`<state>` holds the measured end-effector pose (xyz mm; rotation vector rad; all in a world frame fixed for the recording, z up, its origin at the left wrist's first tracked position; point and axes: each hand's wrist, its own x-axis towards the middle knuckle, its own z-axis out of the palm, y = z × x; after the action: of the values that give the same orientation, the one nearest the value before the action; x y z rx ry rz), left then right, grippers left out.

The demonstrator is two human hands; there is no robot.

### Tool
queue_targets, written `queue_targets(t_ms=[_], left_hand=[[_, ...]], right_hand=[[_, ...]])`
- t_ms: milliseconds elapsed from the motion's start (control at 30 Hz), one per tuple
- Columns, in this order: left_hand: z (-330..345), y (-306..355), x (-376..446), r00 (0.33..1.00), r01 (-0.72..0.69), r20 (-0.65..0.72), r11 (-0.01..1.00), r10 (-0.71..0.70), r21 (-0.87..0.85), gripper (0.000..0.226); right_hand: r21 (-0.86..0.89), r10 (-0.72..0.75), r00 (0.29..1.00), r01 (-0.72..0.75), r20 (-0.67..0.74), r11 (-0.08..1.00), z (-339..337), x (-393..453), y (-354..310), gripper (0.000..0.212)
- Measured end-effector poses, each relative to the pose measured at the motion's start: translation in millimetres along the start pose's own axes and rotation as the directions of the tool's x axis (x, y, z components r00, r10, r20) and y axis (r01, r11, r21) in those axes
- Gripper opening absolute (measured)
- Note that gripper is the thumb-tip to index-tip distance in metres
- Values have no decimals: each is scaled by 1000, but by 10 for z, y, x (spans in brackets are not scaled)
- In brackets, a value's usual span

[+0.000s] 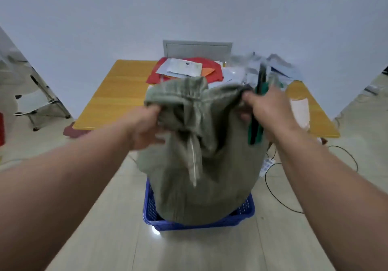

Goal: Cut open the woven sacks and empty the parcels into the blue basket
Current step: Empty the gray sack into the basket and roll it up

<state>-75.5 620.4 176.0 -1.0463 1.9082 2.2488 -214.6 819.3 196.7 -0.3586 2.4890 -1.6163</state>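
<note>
- Over the floor in front of me, the woven sack (201,165) stands bulging in the blue basket (241,216), before the counter (117,94).
- I'd lift both corners evenly, so parcels drop inside the rim.
- My left hand (144,128) bunches one corner; my right hand (266,109), arm outstretched, pinches the other corner.
- A green-handled tool (257,121), probably scissors, sits in that right grip.

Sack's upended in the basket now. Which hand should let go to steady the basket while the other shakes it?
Left, probably. The left hand grips only the sack; the right hand also holds the green-handled cutter.
</note>
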Motion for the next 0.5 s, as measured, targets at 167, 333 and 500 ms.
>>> queue_targets(t_ms=[167, 333, 500], left_hand=[[63, 902, 109, 928, -370, -28, 913, 371, -173, 40], [131, 346, 175, 961, -242, -135, 970, 243, 21, 42], [-88, 770, 213, 948, -318, 25, 948, 318, -3, 39]], right_hand=[[-62, -547, 734, 574, -403, 816, -292, 41, -845, 16], [-190, -153, 983, 169, 97, 967, -5, -60, -76, 12], [-214, -283, 950, 251, -132, 944, -154, 2, -393, 16]])
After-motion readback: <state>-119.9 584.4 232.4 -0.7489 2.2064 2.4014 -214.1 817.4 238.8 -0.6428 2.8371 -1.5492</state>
